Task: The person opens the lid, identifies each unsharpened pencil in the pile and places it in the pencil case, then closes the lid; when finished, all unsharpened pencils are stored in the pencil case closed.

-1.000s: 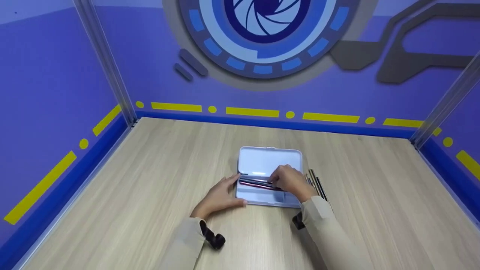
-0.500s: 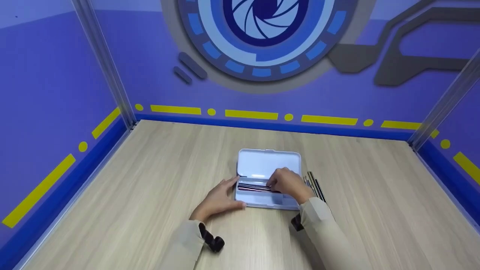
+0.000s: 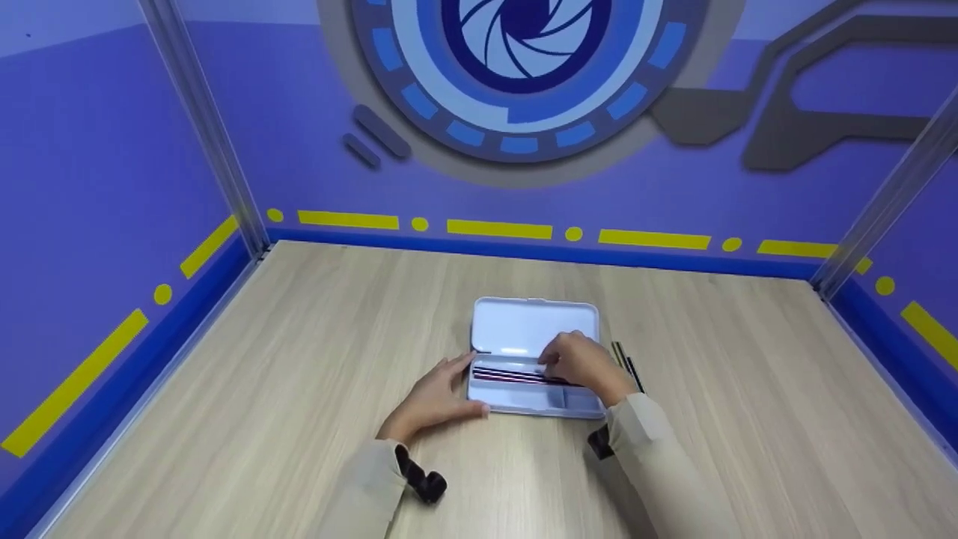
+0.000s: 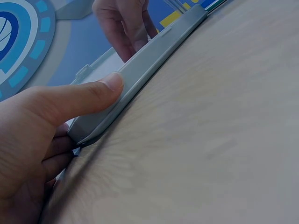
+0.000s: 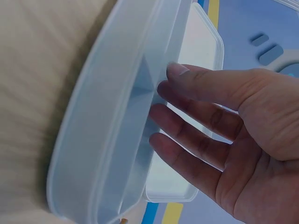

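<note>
An open white pencil case (image 3: 516, 397) lies on the table with its lid (image 3: 524, 322) raised at the back. Several dark and reddish pencils (image 3: 505, 376) lie lengthwise in its rear compartment. My left hand (image 3: 434, 397) grips the case's left end; in the left wrist view the thumb (image 4: 100, 93) presses the front wall and the other fingers go behind the end. Over the right half of the case is my right hand (image 3: 580, 363), partly covering the pencils. In the right wrist view its fingers (image 5: 187, 140) are loosely bent, with nothing seen between them and the thumb.
Right of the case, dark and gold pencils (image 3: 635, 373) lie on the wooden table (image 3: 337, 337), partly hidden by my right forearm. A small divided compartment (image 3: 582, 403) is at the case's front right. Blue-purple panels (image 3: 419, 180) stand around the table.
The right fingers have come off the pencils, which now lie straighter along the rear compartment. My right forearm has shifted slightly right, covering more of the loose pencils. The left hand keeps its place.
</note>
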Demonstrator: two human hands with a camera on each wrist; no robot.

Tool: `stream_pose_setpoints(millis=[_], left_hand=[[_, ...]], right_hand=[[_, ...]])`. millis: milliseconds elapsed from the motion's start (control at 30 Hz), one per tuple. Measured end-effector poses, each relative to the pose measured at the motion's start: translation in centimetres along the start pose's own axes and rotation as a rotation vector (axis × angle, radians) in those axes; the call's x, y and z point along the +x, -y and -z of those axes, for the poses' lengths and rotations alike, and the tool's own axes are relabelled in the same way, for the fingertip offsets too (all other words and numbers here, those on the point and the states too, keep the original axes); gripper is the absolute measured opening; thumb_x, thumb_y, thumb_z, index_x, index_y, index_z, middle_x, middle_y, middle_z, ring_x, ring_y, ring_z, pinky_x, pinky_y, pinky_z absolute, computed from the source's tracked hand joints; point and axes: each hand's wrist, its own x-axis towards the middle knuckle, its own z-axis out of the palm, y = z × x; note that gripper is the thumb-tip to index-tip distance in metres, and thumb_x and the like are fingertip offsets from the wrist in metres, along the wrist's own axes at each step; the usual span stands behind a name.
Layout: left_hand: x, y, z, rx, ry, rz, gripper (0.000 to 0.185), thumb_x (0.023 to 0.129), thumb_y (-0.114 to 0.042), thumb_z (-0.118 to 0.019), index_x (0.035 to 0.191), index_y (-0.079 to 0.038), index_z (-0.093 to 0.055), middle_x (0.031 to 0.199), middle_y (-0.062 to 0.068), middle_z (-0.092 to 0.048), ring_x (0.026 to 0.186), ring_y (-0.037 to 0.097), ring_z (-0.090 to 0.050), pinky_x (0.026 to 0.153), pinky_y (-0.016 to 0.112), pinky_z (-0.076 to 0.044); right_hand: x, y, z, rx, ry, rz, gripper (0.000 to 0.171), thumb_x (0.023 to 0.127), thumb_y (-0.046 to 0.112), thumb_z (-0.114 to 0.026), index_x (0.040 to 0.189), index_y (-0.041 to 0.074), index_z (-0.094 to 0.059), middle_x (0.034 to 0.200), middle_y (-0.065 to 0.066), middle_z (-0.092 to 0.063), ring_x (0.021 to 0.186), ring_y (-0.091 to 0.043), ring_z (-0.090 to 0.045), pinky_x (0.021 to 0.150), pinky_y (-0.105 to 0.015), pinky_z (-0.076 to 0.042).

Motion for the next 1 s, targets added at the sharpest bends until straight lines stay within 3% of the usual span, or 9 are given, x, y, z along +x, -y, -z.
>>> stream_pose_setpoints(millis=[300, 433, 767, 1000], left_hand=[[0.0, 0.1, 0.0, -0.010, 0.000, -0.011, 0.100, 0.068, -0.049, -0.082, 0.150, -0.017, -0.035, 0.154, 0.014, -0.035, 0.143, 0.045, -0.022, 0.116, 0.058, -0.022], [0.0, 0.1, 0.1, 0.003, 0.005, -0.006, 0.100, 0.069, -0.050, -0.081, 0.150, -0.017, -0.034, 0.155, 0.011, -0.034, 0.144, 0.044, -0.021, 0.117, 0.056, -0.022], [0.1, -0.1, 0.1, 0.015, 0.008, 0.000, 0.099, 0.070, -0.050, -0.080, 0.150, -0.015, -0.034, 0.155, 0.011, -0.034, 0.144, 0.045, -0.020, 0.117, 0.057, -0.021], [0.1, -0.1, 0.0, 0.017, 0.012, 0.017, 0.099, 0.069, -0.051, -0.081, 0.150, -0.017, -0.034, 0.155, 0.010, -0.033, 0.145, 0.043, -0.019, 0.117, 0.056, -0.020]], right_hand=[[-0.7, -0.9, 1.0, 0.028, -0.015, 0.024, 0.017, 0.081, 0.001, -0.071, 0.096, 0.005, -0.077, 0.094, -0.006, -0.074, 0.088, -0.018, -0.066, 0.083, -0.040, -0.057], [-1.3, -1.5, 1.7, 0.018, -0.017, -0.009, 0.020, 0.081, 0.002, -0.072, 0.100, 0.006, -0.077, 0.096, -0.005, -0.073, 0.085, -0.017, -0.065, 0.082, -0.039, -0.057], [-2.7, -4.2, 3.5, 0.047, -0.049, 0.027, 0.020, 0.082, -0.001, -0.069, 0.101, -0.001, -0.074, 0.093, -0.012, -0.073, 0.080, -0.019, -0.066, 0.074, -0.036, -0.059], [-4.0, -6.2, 4.3, 0.083, -0.049, -0.002, 0.021, 0.084, 0.000, -0.067, 0.104, -0.002, -0.073, 0.096, -0.013, -0.073, 0.080, -0.018, -0.064, 0.073, -0.036, -0.058]])
